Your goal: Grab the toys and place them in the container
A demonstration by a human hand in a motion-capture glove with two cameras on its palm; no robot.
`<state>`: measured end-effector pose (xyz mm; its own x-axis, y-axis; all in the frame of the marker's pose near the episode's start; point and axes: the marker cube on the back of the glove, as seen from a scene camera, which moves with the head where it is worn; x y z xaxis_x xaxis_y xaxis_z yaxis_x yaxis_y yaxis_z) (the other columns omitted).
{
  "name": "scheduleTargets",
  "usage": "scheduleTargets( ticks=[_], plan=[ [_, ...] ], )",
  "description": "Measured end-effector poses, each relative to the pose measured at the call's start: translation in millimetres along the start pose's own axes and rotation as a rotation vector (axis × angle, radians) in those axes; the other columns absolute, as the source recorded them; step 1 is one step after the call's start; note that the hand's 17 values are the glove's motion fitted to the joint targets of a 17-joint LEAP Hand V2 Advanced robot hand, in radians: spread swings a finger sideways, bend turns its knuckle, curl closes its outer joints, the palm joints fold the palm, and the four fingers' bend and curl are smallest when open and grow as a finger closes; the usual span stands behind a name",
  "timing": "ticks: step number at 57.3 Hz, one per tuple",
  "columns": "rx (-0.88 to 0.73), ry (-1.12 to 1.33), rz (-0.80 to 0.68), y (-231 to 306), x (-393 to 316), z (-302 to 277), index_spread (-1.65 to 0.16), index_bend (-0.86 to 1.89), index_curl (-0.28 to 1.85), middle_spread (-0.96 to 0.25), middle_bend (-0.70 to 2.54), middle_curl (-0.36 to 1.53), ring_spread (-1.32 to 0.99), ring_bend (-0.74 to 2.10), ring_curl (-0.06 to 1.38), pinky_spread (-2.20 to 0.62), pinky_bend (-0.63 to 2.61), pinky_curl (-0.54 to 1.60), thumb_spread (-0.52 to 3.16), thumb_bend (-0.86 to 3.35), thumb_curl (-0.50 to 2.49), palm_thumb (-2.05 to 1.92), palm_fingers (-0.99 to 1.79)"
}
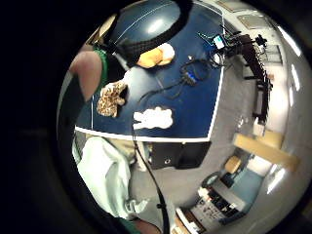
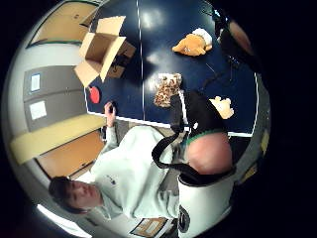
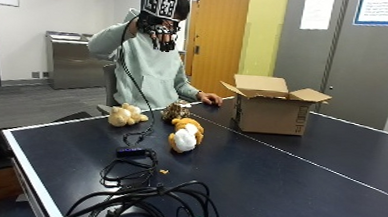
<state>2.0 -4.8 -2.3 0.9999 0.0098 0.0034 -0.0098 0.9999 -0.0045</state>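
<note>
The orange toy (image 3: 185, 133) hides most of the spotted toy (image 3: 177, 110).

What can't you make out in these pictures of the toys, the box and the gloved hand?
- Inside of the cardboard box: outside view, hidden by its own walls and flaps.
- Spotted plush toy: outside view, mostly hidden behind the orange and white plush toy.
- Right hand, raised above the table: fingers dark and small, whether curled is unclear.
- Cream plush toy: too blurred to identify.

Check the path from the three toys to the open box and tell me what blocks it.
Nothing visible blocks it. The cream toy, spotted toy and orange toy lie on bare table beside the open cardboard box.
</note>
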Motion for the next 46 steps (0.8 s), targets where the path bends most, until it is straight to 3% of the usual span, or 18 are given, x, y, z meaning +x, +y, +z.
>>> scheduleTargets(
  ticks=[8, 18, 26, 38, 46],
  plan=[
    [-0.025, 0.014, 0.03, -16, 3, -11, -0.14, 0.16, 0.1, -0.06, 0.39, 0.13, -0.16, 0.53, 0.15, -0.07, 0.43, 0.16, 0.97, 0.19, 0.07, 0.19, 0.68],
    [-0.07, 0.03, 0.092, -40, 2, -25, -0.18, 0.17, 0.14, -0.08, 0.43, 0.18, -0.22, 0.59, 0.18, -0.09, 0.47, 0.21, 1.35, 0.21, 0.14, 0.17, 0.63],
    [-0.047, 0.049, 0.096, -66, 3, -33, -0.2, 0.16, 0.16, -0.09, 0.43, 0.21, -0.24, 0.6, 0.19, -0.09, 0.53, 0.25, 1.48, 0.21, 0.18, 0.15, 0.54],
    [0.041, 0.022, 0.031, -113, -1, -26, -0.24, 0.05, 0.15, -0.04, 0.17, 0.2, -0.14, 0.5, 0.19, -0.03, 0.88, 0.37, 1.51, 0.16, 0.21, 0.08, -0.09],
    [0.068, -0.001, -0.009, -148, 3, 1, -0.26, 0.08, 0.14, -0.02, 0.15, 0.21, -0.08, 0.37, 0.16, 0.0, 0.93, 0.37, 1.45, 0.11, 0.23, 0.04, -0.25]
  ],
)
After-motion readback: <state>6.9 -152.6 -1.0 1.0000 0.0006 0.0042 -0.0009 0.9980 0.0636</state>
